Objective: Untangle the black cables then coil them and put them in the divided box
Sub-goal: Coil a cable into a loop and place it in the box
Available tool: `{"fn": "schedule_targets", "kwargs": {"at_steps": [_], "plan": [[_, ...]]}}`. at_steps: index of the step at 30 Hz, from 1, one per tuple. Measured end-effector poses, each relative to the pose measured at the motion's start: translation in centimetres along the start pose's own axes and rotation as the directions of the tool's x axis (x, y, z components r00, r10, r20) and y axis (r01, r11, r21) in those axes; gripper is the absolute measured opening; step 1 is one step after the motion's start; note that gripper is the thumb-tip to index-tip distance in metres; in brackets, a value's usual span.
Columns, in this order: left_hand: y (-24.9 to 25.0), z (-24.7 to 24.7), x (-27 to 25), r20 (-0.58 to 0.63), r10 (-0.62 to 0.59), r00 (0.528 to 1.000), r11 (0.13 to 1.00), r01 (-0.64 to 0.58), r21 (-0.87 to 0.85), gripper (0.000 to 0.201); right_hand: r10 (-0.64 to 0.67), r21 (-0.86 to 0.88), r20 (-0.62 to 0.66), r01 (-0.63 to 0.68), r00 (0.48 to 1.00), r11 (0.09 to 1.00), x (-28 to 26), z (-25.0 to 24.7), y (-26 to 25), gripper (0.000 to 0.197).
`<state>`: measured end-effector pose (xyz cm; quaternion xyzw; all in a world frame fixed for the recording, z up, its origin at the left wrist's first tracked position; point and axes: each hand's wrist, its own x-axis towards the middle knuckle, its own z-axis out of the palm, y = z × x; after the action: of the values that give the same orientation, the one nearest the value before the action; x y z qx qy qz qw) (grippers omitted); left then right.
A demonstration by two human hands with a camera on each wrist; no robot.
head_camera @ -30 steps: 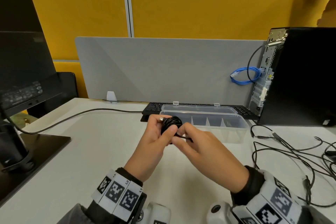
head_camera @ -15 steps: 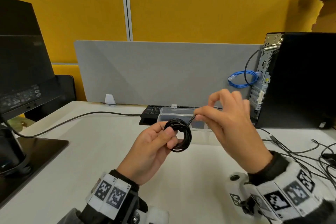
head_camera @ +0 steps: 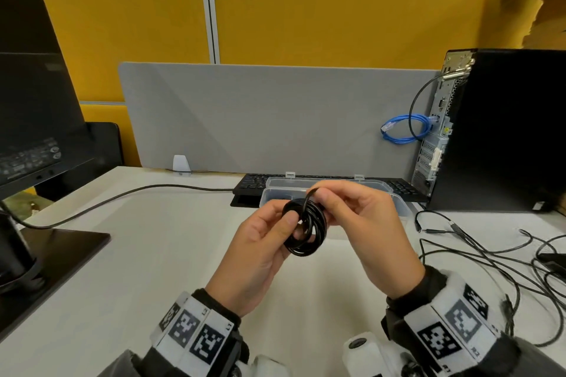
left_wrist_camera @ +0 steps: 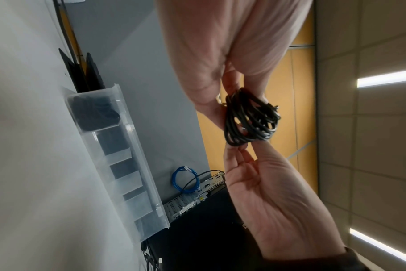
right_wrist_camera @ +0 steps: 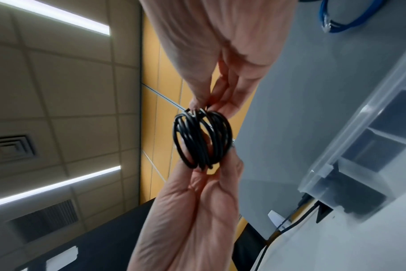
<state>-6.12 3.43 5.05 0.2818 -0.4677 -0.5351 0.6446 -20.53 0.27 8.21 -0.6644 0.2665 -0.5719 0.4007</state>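
A small coil of black cable is held up over the desk, in front of the clear divided box. My left hand grips the coil's left side, thumb pressed on its front. My right hand pinches the cable's free end at the top of the coil. The left wrist view shows the coil between both hands, and the box with another black coil in its end compartment. In the right wrist view the coil is seen edge on, with several turns.
A tangle of loose black cables lies on the desk at the right. Behind the box are a keyboard and a grey divider. A computer tower stands at the right and a monitor base at the left.
My right hand has come down from its raised position, bringing the cable's free end to the top of the coil. The left hand has kept its grip on the coil.
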Motion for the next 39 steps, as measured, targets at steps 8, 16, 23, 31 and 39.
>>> {"fn": "schedule_targets", "kwargs": {"at_steps": [8,16,23,31,39], "plan": [[0.0,-0.3,0.2,-0.003,0.0,1.0,0.992,0.001,0.128,0.035,0.11,0.144,0.009,-0.11,0.994,0.984,0.1,-0.4,1.0,0.015],[-0.6,-0.1,0.0,0.005,0.044,0.999,0.973,-0.044,0.227,0.028,0.18,0.06,0.065,-0.184,0.982,0.981,0.3,-0.5,1.3,0.017],[-0.6,-0.3,0.2,-0.062,0.061,0.996,0.97,-0.044,0.241,0.026,0.248,0.053,0.085,-0.253,0.965,0.966,-0.3,0.1,1.2,0.014],[-0.4,-0.1,0.1,-0.107,0.11,0.988,0.951,-0.073,0.3,0.026,0.249,-0.196,0.099,-0.227,0.963,0.954,-0.5,0.9,0.9,0.029],[-0.2,-0.3,0.2,0.003,-0.116,0.993,0.991,0.115,0.072,0.021,0.351,-0.081,0.149,-0.342,0.925,0.936,-0.5,0.4,1.1,0.039]]}}
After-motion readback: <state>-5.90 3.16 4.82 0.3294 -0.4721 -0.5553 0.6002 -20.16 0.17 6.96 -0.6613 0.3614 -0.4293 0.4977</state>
